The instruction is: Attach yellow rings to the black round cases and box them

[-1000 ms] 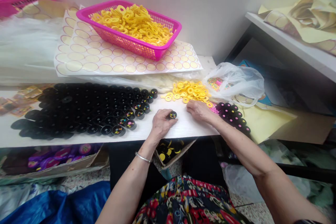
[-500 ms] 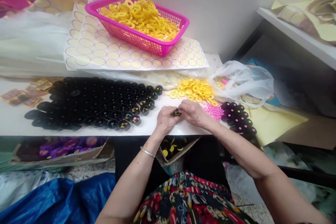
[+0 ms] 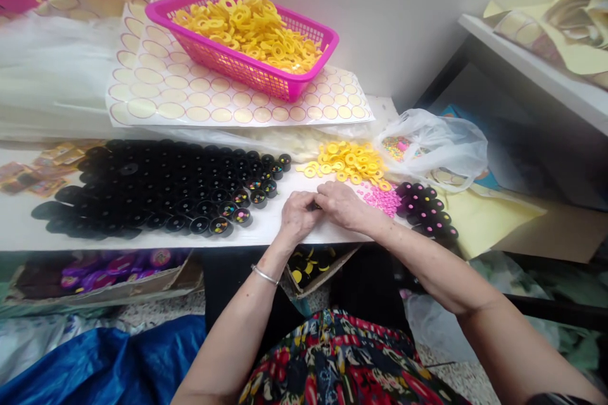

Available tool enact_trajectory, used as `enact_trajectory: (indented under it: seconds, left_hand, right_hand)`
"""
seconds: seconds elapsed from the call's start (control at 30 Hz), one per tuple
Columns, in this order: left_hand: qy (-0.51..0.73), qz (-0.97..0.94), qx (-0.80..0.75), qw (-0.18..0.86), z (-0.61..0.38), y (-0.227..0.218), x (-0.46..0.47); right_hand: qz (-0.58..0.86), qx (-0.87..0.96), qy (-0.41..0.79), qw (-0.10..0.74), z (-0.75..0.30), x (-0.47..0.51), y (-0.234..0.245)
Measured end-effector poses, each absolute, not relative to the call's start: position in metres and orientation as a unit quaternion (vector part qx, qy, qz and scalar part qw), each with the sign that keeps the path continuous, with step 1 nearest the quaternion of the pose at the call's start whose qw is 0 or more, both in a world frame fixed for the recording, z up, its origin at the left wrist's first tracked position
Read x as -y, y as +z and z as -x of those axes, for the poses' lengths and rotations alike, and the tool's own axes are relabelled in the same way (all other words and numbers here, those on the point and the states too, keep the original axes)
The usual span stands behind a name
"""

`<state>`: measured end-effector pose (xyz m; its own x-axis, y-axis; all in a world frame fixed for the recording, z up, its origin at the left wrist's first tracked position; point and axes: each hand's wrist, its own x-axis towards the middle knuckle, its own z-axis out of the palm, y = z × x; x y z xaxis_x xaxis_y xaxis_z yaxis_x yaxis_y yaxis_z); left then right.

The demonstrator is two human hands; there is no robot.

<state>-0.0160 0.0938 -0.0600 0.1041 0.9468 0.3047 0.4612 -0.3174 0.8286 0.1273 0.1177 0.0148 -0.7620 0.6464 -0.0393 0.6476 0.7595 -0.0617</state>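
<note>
**Two hands pinch one small piece near the desk's front edge**

The left hand [image 3: 297, 218] and right hand [image 3: 342, 204] meet fingertip to fingertip. Both are clenched on a small dark round piece [image 3: 314, 206], mostly hidden, low over the white desk [image 3: 266, 231]. Loose yellow plastic rings [image 3: 349, 161] lie just beyond, within easy reach. Rows of black round cups [image 3: 161, 183] stand to the left.

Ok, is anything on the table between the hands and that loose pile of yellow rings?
Nothing visible. The left hand and right hand meet around a small dark piece, mostly hidden, and only bare white table separates them from the yellow rings. The pink beads lie off to the right.
</note>
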Motion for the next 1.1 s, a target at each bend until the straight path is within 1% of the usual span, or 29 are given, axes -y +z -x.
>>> enact_trajectory:
  seconds: [0.17, 0.33, 0.43, 0.5, 0.57, 0.63, 0.7, 0.73, 0.83, 0.9, 0.97, 1.03, 1.1]
  left_hand:
    - [0.436, -0.69, -0.502, 0.284, 0.016, -0.059, -0.094]
    - [0.441, -0.692, -0.502, 0.273, 0.016, -0.059, -0.094]
    - [0.43, -0.696, -0.507, 0.272, 0.016, -0.06, -0.094]
    - [0.42, -0.699, -0.507, 0.279, 0.016, -0.06, -0.094]
    - [0.42, -0.698, -0.507, 0.282, 0.016, -0.061, -0.094]
    - [0.43, -0.688, -0.513, 0.28, 0.015, -0.063, -0.094]
    - [0.44, -0.676, -0.523, 0.276, 0.016, -0.064, -0.095]
    - [0.443, -0.671, -0.527, 0.277, 0.016, -0.066, -0.095]
    - [0.454, -0.652, -0.535, 0.288, 0.016, -0.071, -0.096]
    - [0.462, -0.636, -0.541, 0.299, 0.016, -0.074, -0.097]
    - [0.466, -0.627, -0.544, 0.306, 0.016, -0.076, -0.097]
    - [0.465, -0.627, -0.544, 0.307, 0.016, -0.075, -0.097]
    - [0.46, -0.639, -0.539, 0.299, 0.016, -0.074, -0.097]
  right_hand:
    - [-0.351, -0.935, -0.047, 0.003, -0.128, -0.116, 0.017]
    - [-0.296, -0.955, 0.025, 0.013, -0.122, -0.11, 0.021]
    - [-0.31, -0.951, -0.011, 0.004, -0.124, -0.114, 0.019]
    - [-0.335, -0.937, -0.089, -0.042, -0.131, -0.119, 0.016]
    - [-0.361, -0.907, -0.178, -0.119, -0.142, -0.124, 0.012]
    - [-0.403, -0.865, -0.229, -0.193, -0.154, -0.128, 0.009]
    - [-0.474, -0.822, -0.215, -0.229, -0.164, -0.132, 0.005]
    - [-0.514, -0.805, -0.19, -0.23, -0.168, -0.134, 0.003]
    - [-0.588, -0.78, -0.108, -0.186, -0.174, -0.141, -0.003]
    - [-0.598, -0.784, -0.067, -0.15, -0.173, -0.144, -0.005]
    - [-0.593, -0.793, -0.042, -0.132, -0.169, -0.147, -0.006]
    - [-0.581, -0.798, -0.042, -0.153, -0.165, -0.147, -0.004]
    - [-0.54, -0.812, -0.091, -0.202, -0.161, -0.144, -0.002]
